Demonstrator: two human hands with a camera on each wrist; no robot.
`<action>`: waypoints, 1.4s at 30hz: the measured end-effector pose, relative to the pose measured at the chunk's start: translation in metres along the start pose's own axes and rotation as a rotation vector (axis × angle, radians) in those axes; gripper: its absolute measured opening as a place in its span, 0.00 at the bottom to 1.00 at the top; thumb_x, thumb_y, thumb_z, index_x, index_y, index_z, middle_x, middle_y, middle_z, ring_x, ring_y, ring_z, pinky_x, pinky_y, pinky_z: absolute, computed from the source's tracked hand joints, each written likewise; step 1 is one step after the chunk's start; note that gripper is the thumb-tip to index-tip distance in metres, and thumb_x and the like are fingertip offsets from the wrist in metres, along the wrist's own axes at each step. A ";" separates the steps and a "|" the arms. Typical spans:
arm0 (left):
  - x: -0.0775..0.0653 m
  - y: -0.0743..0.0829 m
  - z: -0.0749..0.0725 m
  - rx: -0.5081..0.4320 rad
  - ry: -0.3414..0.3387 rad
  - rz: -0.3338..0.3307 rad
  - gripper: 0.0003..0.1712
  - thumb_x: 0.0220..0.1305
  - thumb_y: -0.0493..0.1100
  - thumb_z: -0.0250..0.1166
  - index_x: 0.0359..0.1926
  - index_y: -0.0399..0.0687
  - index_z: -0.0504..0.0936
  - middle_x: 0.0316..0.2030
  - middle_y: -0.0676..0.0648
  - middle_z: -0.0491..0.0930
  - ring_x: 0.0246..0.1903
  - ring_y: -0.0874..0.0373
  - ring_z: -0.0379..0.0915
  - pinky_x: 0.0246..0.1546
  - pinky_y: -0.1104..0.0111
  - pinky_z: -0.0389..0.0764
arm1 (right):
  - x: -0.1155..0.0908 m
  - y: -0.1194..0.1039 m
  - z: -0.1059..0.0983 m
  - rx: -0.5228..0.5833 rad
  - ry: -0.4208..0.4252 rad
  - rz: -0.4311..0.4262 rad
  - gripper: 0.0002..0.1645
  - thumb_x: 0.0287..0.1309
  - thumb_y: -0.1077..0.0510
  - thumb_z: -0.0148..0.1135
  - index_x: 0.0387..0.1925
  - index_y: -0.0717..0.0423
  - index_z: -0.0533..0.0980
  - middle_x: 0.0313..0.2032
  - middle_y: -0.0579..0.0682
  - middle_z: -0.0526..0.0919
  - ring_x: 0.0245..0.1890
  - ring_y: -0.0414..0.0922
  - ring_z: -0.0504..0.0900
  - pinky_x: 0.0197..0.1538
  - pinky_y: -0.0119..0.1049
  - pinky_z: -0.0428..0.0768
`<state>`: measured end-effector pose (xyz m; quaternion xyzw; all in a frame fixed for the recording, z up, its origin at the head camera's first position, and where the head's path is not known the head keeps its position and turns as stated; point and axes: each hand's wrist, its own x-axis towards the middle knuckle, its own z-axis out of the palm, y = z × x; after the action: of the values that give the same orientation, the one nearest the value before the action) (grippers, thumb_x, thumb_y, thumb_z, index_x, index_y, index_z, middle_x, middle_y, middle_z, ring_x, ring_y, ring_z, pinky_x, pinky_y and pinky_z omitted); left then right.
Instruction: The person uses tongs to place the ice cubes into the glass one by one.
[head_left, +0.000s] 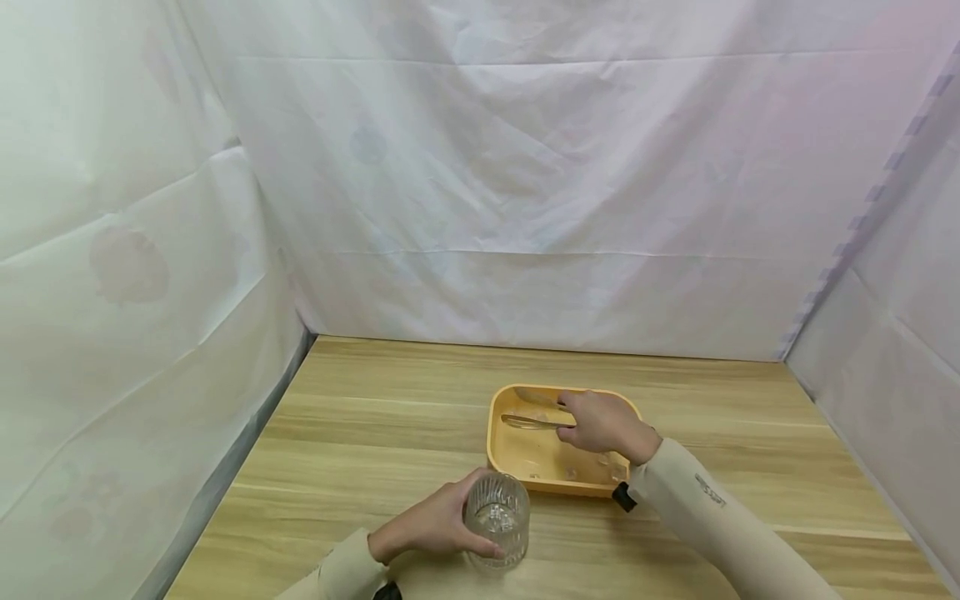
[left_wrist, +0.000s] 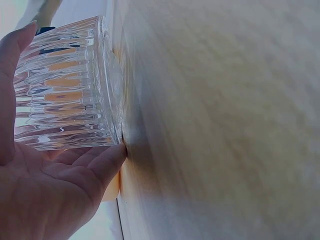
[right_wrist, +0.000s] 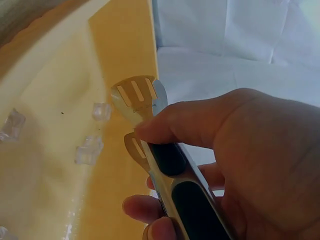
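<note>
My left hand (head_left: 438, 518) grips a ribbed clear glass (head_left: 498, 521) from its left side, thumb in front and fingers behind. Some clear pieces show inside the glass, which stands upright at the table's front. In the left wrist view the palm (left_wrist: 55, 190) lies against the ribbed wall. My right hand (head_left: 603, 422) holds metal tongs (right_wrist: 175, 175) with dark grip pads and slotted ends. The tongs' two arms are spread apart over a yellow tray (head_left: 491, 433). Several clear ice-like cubes (right_wrist: 89, 150) lie in the tray; nothing shows between the tong ends.
A wood-grain table (head_left: 360, 425) bears the tray and the glass. White cloth walls (head_left: 525, 208) enclose its back and both sides. The tray sits just behind and right of the glass, with its near rim close to the glass.
</note>
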<state>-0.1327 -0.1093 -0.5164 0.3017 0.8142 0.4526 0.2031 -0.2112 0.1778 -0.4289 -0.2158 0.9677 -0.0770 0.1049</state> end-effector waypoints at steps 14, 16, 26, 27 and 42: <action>-0.001 0.000 0.000 -0.017 -0.007 -0.023 0.50 0.45 0.58 0.80 0.67 0.65 0.63 0.54 0.57 0.78 0.53 0.64 0.75 0.55 0.67 0.74 | 0.009 0.001 0.018 0.030 -0.019 -0.049 0.17 0.66 0.49 0.63 0.51 0.52 0.79 0.26 0.44 0.82 0.20 0.38 0.75 0.24 0.38 0.71; -0.002 0.000 0.001 -0.017 -0.009 -0.029 0.50 0.45 0.58 0.80 0.67 0.65 0.63 0.54 0.57 0.78 0.52 0.64 0.75 0.55 0.67 0.73 | 0.008 -0.001 0.020 0.019 -0.020 -0.046 0.13 0.66 0.50 0.62 0.48 0.52 0.79 0.22 0.43 0.78 0.18 0.38 0.72 0.23 0.36 0.67; -0.001 0.001 0.000 -0.014 -0.013 -0.023 0.50 0.46 0.58 0.79 0.67 0.66 0.62 0.55 0.57 0.78 0.53 0.63 0.75 0.55 0.66 0.74 | 0.012 -0.009 0.022 -0.028 -0.010 -0.022 0.12 0.65 0.45 0.62 0.37 0.49 0.76 0.15 0.44 0.67 0.15 0.40 0.64 0.21 0.37 0.59; -0.001 0.002 -0.001 -0.014 -0.014 -0.024 0.50 0.46 0.58 0.79 0.68 0.66 0.62 0.55 0.57 0.78 0.53 0.63 0.75 0.56 0.66 0.74 | 0.012 -0.009 0.023 -0.034 -0.002 -0.021 0.14 0.65 0.44 0.63 0.37 0.49 0.76 0.15 0.44 0.68 0.15 0.40 0.65 0.21 0.37 0.61; -0.001 0.003 -0.001 0.008 -0.002 -0.021 0.51 0.46 0.60 0.79 0.68 0.64 0.61 0.54 0.57 0.78 0.53 0.63 0.75 0.56 0.66 0.74 | 0.015 -0.007 0.034 -0.130 0.106 -0.185 0.14 0.65 0.46 0.64 0.28 0.44 0.71 0.16 0.40 0.68 0.14 0.37 0.65 0.19 0.33 0.62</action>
<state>-0.1312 -0.1096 -0.5131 0.2943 0.8190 0.4467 0.2074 -0.2138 0.1614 -0.4631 -0.3060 0.9509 -0.0345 0.0318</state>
